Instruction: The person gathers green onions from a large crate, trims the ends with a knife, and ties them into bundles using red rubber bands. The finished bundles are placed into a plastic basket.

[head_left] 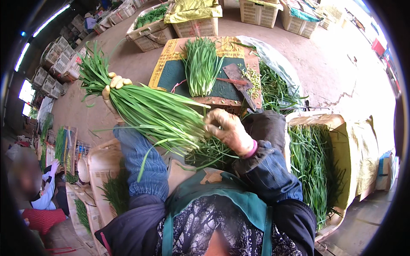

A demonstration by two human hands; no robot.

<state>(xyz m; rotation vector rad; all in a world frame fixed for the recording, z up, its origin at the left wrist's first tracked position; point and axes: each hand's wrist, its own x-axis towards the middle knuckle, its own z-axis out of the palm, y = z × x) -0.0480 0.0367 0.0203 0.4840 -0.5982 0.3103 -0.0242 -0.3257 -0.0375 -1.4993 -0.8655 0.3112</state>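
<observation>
My left hand is wrapped round a big bunch of garlic chives near its leafy end, holding it slantwise over my lap. The pale stalk ends point toward my right hand, whose fingers are bent and pinched at those ends. Exactly which stalks they grip is hard to make out. Beyond, a second chive bunch lies on a low board with a dark green mat. To its right rests a cleaver with a worn, brownish blade, beside chopped bits. Loose chives lie in my lap.
On my right stands a crate full of chives; another crate is on my left. Loose greens on clear plastic sheeting lie beside the board. More crates stand beyond. Another person sits at far left.
</observation>
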